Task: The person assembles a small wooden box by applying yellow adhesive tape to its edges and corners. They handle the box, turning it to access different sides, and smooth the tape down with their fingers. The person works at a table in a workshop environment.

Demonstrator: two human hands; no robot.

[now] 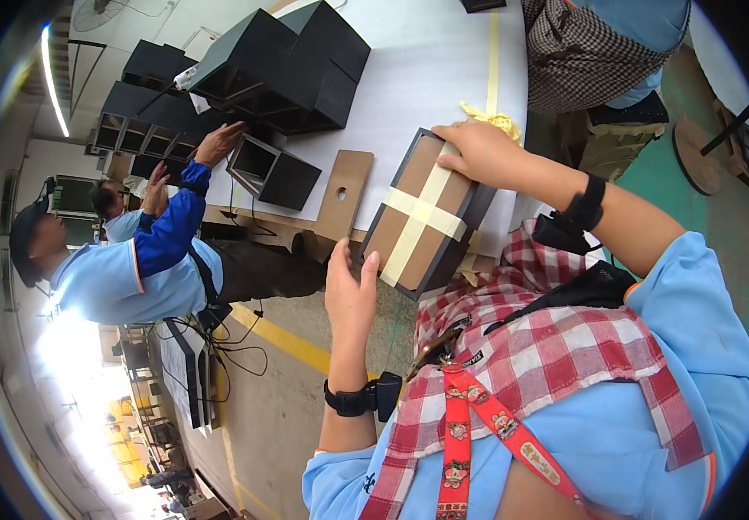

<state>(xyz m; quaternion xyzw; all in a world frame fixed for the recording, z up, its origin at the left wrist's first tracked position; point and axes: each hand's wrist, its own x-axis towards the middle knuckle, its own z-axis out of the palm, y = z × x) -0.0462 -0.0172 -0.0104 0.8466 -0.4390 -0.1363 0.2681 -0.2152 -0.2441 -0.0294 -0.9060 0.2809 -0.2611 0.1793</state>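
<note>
Before me on the table edge is a black box (431, 217) with a brown panel on its upward face. Two strips of pale yellow tape (426, 214) cross on that panel. My right hand (483, 154) grips the box's far edge, its fingers over the upper end of the long strip. My left hand (351, 290) is at the near left corner, fingers stretched out and thumb beside the box's edge; whether it touches cannot be told. Left of the box lies a flat brown board (342, 192) with a round hole.
Crumpled yellow tape (493, 120) lies beyond my right hand. A small open black box (272, 172) and stacked larger black boxes (292, 69) stand on the white table (418, 82). A co-worker in blue sleeves (171, 230) works at the left; another person (604, 52) is at the far right.
</note>
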